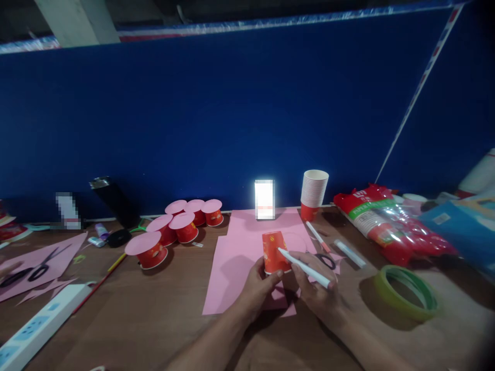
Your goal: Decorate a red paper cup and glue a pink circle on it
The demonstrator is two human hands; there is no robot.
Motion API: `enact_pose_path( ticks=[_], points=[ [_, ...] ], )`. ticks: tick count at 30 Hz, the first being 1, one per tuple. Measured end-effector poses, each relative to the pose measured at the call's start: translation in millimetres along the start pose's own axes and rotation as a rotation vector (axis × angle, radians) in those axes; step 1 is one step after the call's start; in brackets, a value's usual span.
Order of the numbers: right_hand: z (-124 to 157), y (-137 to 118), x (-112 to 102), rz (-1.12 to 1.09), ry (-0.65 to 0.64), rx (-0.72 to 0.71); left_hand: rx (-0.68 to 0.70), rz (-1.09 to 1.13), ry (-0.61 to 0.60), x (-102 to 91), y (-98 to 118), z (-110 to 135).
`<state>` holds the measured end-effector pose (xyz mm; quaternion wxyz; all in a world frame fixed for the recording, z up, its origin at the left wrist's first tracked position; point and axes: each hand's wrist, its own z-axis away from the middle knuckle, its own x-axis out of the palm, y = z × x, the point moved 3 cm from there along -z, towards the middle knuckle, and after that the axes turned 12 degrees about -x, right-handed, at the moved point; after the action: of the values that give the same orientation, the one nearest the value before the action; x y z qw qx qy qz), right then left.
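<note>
My left hand (260, 288) is closed round the lower part of a red paper cup (274, 251), which has small yellow marks. In my right hand (319, 293) is a white marker pen (309, 269), its tip at the cup's right side; whether it touches the cup I cannot tell. Both hands are above sheets of pink paper (224, 278) on the table. Partly hidden behind my right hand lies a pair of scissors (328, 261), its dark handle showing. A second white marker (317, 237) rests beyond it.
Several red cups with pink paper discs (146, 246) stand to the left. A cup stack (314, 190), a red plastic bag (390, 219) and green tape (406, 296) are on the right. Left are a power strip (42, 322), a black bottle (116, 201) and another person's hand (10, 270).
</note>
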<state>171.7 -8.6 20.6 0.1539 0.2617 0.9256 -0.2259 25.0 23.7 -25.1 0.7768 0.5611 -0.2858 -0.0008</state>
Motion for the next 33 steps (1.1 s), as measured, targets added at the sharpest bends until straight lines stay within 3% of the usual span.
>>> enact_pose_path(
  ticks=[23,33],
  points=[
    [-7.1,-6.6,-1.2,0.000,0.006,0.009,0.009,0.023,-0.030,3.6,3.0,2.1],
    [-4.2,-5.3,0.1,0.003,0.016,0.039,0.009,0.026,0.026,3.1,3.6,2.5]
  ],
)
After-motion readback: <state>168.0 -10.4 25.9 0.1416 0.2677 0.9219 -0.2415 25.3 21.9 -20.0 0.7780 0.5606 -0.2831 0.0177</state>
